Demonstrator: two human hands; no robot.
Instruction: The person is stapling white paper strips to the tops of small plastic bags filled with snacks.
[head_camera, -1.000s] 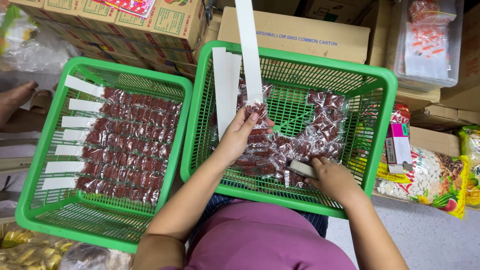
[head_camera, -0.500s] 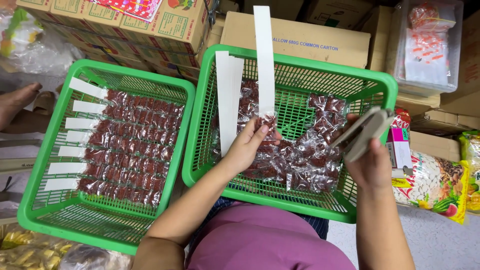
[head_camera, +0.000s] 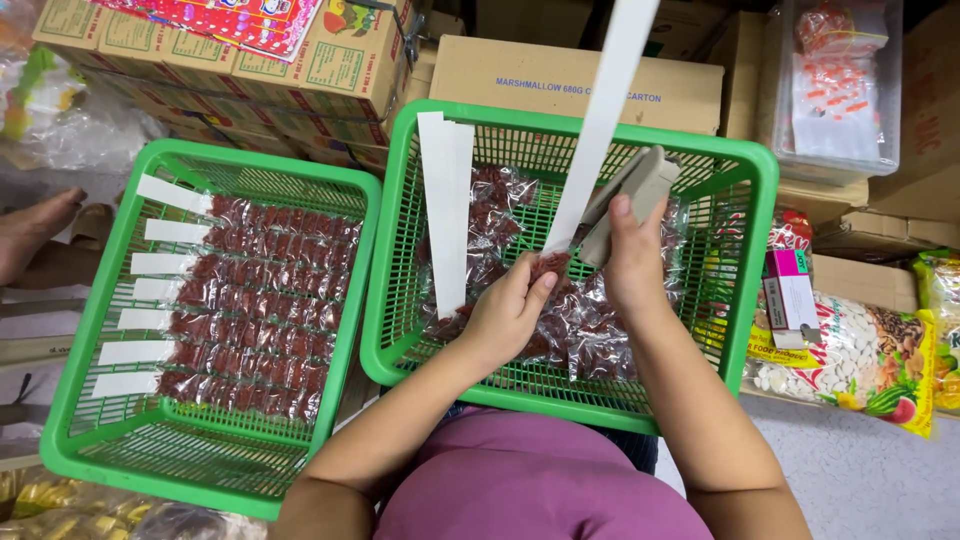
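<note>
Stapler (head_camera: 630, 200), grey, matte, wedge-shaped, one item: clenched in the grip of the right hand (head_camera: 632, 262), thumb laid along its top, nose aimed at the foot of a white paper strip (head_camera: 603, 120). Strip long, flat, stiff, rising past the top edge of view; its lower end pinched together with a small clear packet of dark red sweets (head_camera: 548, 265) in the grip of the left hand (head_camera: 505, 315), fingers curled, thumb uppermost. Both forearms reach forward from the purple-clad lap, hands meeting over the right basket (head_camera: 745, 300).

Baskets: two, green plastic, rectangular, open lattice walls and floor. Right basket holds a loose heap of crinkled, glossy cellophane packets (head_camera: 600, 330) with red contents, plus two spare white strips (head_camera: 445, 210) leaning against its far rim, overlapping. Left basket (head_camera: 75, 330) holds finished rows: seven white strip ends (head_camera: 150, 290) visible at its left side, each carrying a line of red packets, laid parallel and close.

Surroundings: cardboard cartons (head_camera: 570, 80) stacked beyond the baskets; a clear plastic box (head_camera: 835, 90) to the right; printed bag of seeds (head_camera: 860, 355) and a small pink and white box (head_camera: 790, 295) beside the right basket.
</note>
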